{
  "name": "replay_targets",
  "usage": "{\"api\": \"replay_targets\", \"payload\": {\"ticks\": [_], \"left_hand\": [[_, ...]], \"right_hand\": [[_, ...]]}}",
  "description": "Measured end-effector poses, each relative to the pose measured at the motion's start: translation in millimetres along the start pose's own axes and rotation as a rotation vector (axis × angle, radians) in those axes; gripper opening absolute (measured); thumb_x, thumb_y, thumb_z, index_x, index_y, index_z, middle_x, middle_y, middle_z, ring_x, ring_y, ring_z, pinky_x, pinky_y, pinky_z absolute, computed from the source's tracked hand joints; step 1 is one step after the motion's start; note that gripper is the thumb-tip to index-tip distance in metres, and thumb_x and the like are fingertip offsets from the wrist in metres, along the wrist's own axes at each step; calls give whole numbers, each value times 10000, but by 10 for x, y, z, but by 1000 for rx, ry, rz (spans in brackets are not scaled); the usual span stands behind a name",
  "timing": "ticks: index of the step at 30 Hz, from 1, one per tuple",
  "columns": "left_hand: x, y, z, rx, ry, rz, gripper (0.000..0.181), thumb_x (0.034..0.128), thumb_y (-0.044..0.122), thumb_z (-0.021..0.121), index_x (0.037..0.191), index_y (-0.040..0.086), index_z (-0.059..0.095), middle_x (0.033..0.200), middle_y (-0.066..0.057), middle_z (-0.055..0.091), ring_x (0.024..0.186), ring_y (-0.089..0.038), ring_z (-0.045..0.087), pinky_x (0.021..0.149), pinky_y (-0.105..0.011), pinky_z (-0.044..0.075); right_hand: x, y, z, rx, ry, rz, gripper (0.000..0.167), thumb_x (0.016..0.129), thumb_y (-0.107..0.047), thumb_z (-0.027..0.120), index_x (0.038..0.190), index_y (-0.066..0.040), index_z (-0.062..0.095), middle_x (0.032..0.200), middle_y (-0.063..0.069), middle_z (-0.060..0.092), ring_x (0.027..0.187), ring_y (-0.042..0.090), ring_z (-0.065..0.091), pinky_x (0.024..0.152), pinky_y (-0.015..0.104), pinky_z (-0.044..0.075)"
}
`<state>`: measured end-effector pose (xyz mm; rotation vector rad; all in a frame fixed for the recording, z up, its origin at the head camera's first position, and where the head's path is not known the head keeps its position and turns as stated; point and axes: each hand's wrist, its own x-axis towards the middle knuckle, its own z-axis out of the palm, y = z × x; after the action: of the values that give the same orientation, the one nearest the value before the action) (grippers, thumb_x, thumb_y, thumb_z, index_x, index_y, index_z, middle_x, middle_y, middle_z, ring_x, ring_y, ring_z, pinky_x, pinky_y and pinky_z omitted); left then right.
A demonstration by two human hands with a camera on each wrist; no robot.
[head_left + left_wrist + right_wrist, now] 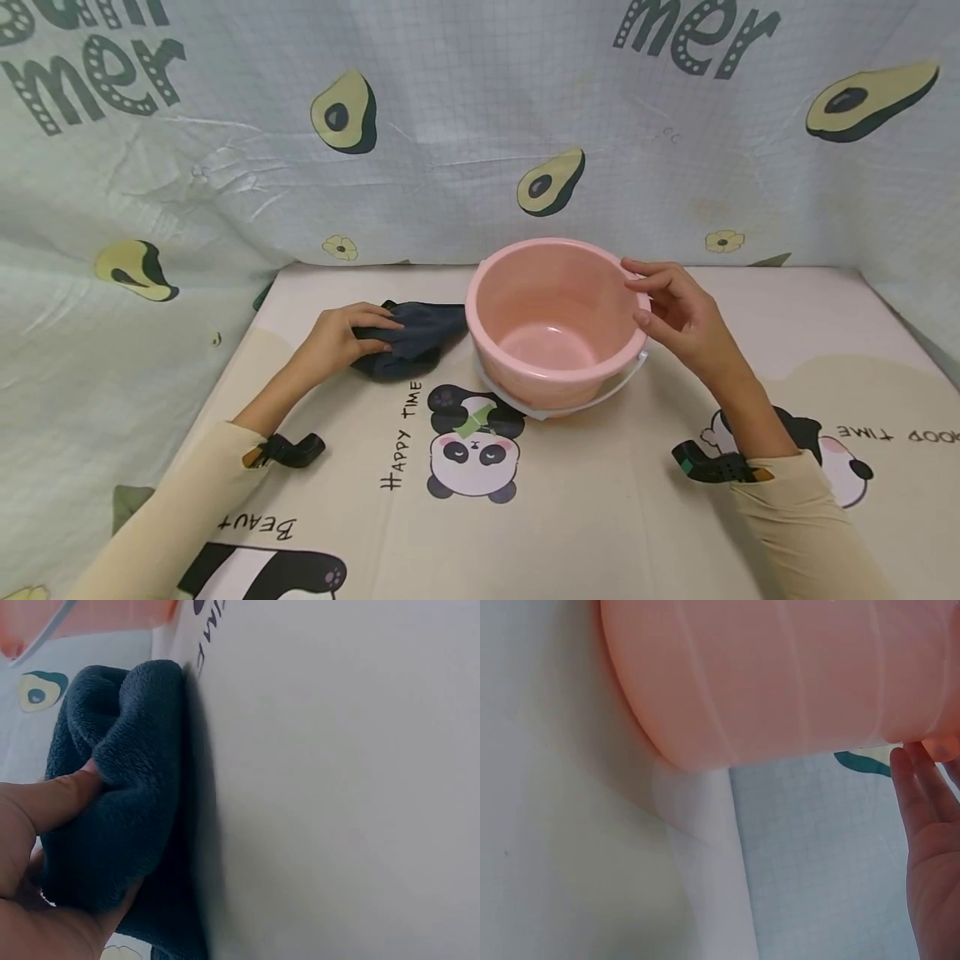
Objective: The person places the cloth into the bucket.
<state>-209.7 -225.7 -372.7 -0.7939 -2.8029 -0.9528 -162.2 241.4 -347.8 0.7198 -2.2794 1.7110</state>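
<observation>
A pink bucket (551, 377) with a white handle stands upright on the table, and its inside looks empty. At its left lies a crumpled dark blue cloth (420, 333), which reaches the bucket's side. The left hand (333, 346) pinches the cloth between thumb and fingers; in the left wrist view the thumb presses into the folds of the cloth (127, 772). At the bucket's right rim is the right hand (686, 321), its fingers bent lightly at the edge. In the right wrist view the fingertips of that hand (934, 847) touch the bucket (780, 682) near its rim.
The pale table cover (570, 517) carries panda prints and lettering. Behind it and at both sides hangs a light curtain (450, 100) with avocado prints. The bucket's white handle (543, 413) hangs down at the front. A black band with a device sits on each wrist.
</observation>
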Motion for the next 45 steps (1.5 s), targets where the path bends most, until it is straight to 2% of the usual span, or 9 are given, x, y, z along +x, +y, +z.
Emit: {"api": "replay_targets", "payload": {"ticks": [8,13,18,22,25,29,34,41,45], "left_hand": [[-7,194,-142,-140,27,-147,377,846,148,843,1215,147,767,1256,-93,713,1239,-307,622,1063,-492,457],[12,345,-229,-203,26,-91,433,968,157,710,1394,209,650,1388,-37,638,1352,-241,537,1111,-419,427],[27,452,-252,-258,53,10,359,1000,61,641,1340,161,692,1348,-41,665,1301,-190,579,1056,-201,437],[34,518,-254,-298,77,-23,282,1012,126,645,1275,166,736,1303,-32,683,1260,-165,596,1022,-169,443],[38,575,-259,-326,87,-99,267,990,242,694,1248,205,753,1305,9,677,1271,-138,579,1040,-197,440],[53,651,-275,-340,104,-154,366,877,324,821,1229,247,761,1325,59,657,1297,-110,548,1080,-263,431],[102,736,-313,-302,147,-120,488,777,285,907,1239,236,758,1351,47,642,1319,-140,534,1106,-328,424],[182,839,-395,-274,219,-77,427,771,172,911,1178,202,788,1292,15,673,1260,-143,562,1030,-207,437],[203,899,-458,-261,250,-69,404,770,144,909,1155,191,798,1275,-5,686,1235,-144,572,1027,-207,434]], "right_hand": [[3,3,-9,10,-20,-14,300,939,80,620,1234,86,570,1453,128,501,1331,127,533,1047,184,440],[4,-8,-9,12,-19,-12,306,938,87,616,1240,81,570,1458,126,498,1330,128,535,1044,184,443],[9,-27,-9,17,-13,-2,301,937,92,611,1236,78,574,1456,122,502,1332,135,535,1046,182,441],[9,-25,-14,14,-17,-6,294,941,85,611,1232,87,568,1459,130,500,1337,131,530,1052,182,434],[8,-14,-21,11,-22,-15,289,945,82,611,1229,98,561,1460,137,497,1342,128,526,1058,183,430],[9,-14,-25,-8,-24,-18,288,946,77,615,1228,93,562,1461,129,500,1342,121,525,1056,181,429],[11,-29,-17,-21,-17,-14,288,943,82,612,1228,84,571,1458,124,504,1336,116,528,1051,176,432],[4,-38,-11,-61,-9,6,300,945,61,623,1242,49,583,1466,103,504,1328,97,533,1032,170,442],[10,-29,-5,-65,-9,12,315,943,50,634,1254,33,585,1466,98,509,1324,100,538,1024,171,447]]}}
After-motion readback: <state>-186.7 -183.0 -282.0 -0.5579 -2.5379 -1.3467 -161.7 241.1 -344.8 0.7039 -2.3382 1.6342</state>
